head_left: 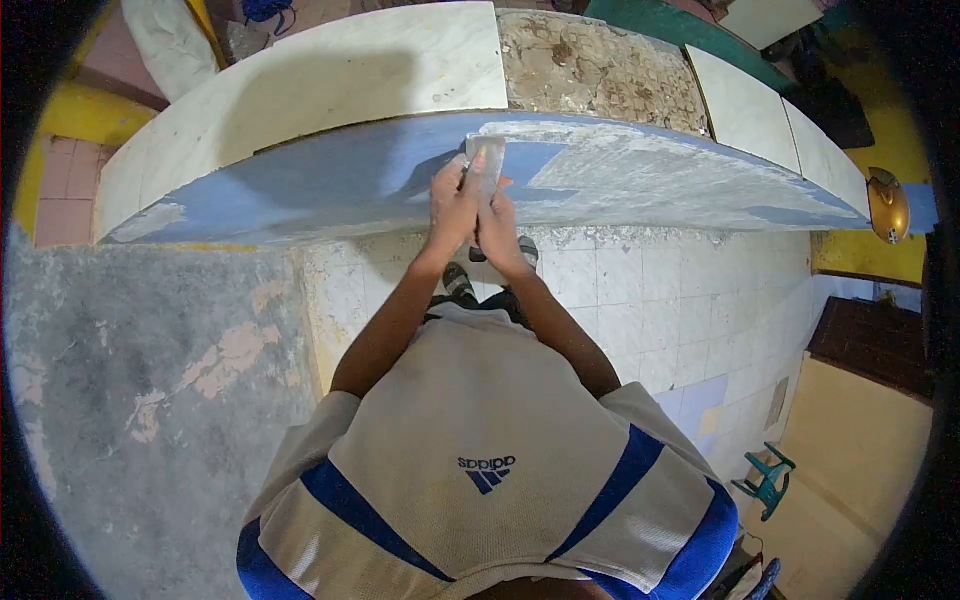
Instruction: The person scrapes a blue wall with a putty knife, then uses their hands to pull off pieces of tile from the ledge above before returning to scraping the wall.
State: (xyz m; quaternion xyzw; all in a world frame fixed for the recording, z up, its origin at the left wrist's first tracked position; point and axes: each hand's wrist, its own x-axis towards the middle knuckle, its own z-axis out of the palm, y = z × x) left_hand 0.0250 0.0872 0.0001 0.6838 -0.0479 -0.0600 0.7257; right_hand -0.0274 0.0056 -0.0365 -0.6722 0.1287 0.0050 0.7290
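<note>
A flat grey putty knife [489, 147], dusty on its face, is held upright near the top of the blue wall face [330, 185]. My left hand [453, 207] is closed around its left side, with the thumb along the front. Close beside it, my right hand [497, 220] grips the lower part, fingertips showing at the right edge. The handle is mostly hidden by my hands. Whitish filler [640, 165] is spread over the wall to the right, and a smaller patch [155, 218] lies at the far left.
White marble-look tiles [380, 70] top the curved wall, with a rough bare section [600, 70] between them. A golden rounded object [888, 207] is at the right end. White floor tiles [640, 300] meet grey concrete [150, 350]. A green stool [768, 480] stands at lower right.
</note>
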